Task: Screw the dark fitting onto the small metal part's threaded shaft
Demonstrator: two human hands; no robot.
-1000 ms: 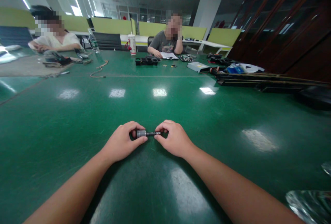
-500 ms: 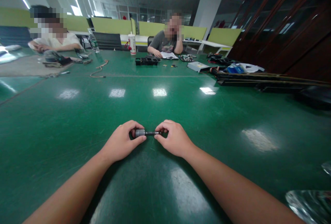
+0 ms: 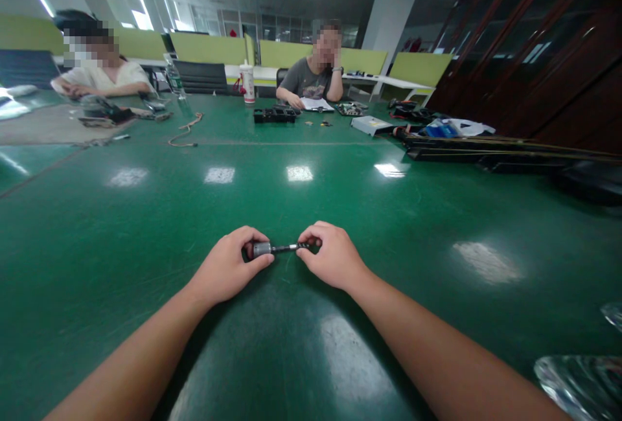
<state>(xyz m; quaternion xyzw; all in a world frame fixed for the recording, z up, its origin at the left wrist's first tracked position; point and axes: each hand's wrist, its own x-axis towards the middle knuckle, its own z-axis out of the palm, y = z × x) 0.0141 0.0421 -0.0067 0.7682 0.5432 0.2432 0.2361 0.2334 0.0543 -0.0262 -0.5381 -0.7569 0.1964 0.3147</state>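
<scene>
Low over the green table, my left hand [image 3: 232, 264] is closed round a small grey cylinder [image 3: 262, 249] that looks like a little electric motor. From its right end sticks a thin dark shaft [image 3: 282, 249], lying roughly level, with a shiny band partway along. My right hand [image 3: 334, 254] pinches the far end of that shaft between thumb and fingers, where a dark spiral part [image 3: 302, 245] shows. Part of the cylinder's left end is hidden by my left fingers. Whether the spiral part is separate from the shaft, I cannot tell.
Across the green table [image 3: 146, 233] two people sit. Before them lie a black housing [image 3: 275, 115], a cord [image 3: 186, 131], a white cup [image 3: 247, 84] and a water bottle [image 3: 175, 78]. A grey metal box [image 3: 372, 125] and long black parts [image 3: 451, 149] occupy the far right. Clear plastic [image 3: 578, 382] lies near right.
My right hand has shifted slightly right and up, away from my left hand, so more of the shaft and its spiral end shows. My left hand stays nearly still round the grey cylinder.
</scene>
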